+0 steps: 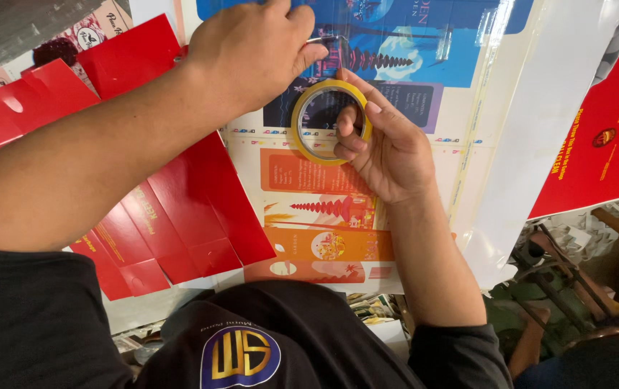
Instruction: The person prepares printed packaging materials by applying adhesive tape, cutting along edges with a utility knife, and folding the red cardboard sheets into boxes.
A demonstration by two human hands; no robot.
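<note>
Right hand: fingers curled through and clamped on a yellow tape roll, held just above a printed sheet on the surface; left hand: thumb and fingers pinched together on the clear tape end, drawn a short way off the roll over the sheet's blue panel. Red card blanks lie beside the sheet at left, another red sheet at right; the strip looks pulled but not yet pressed down or cut
</note>
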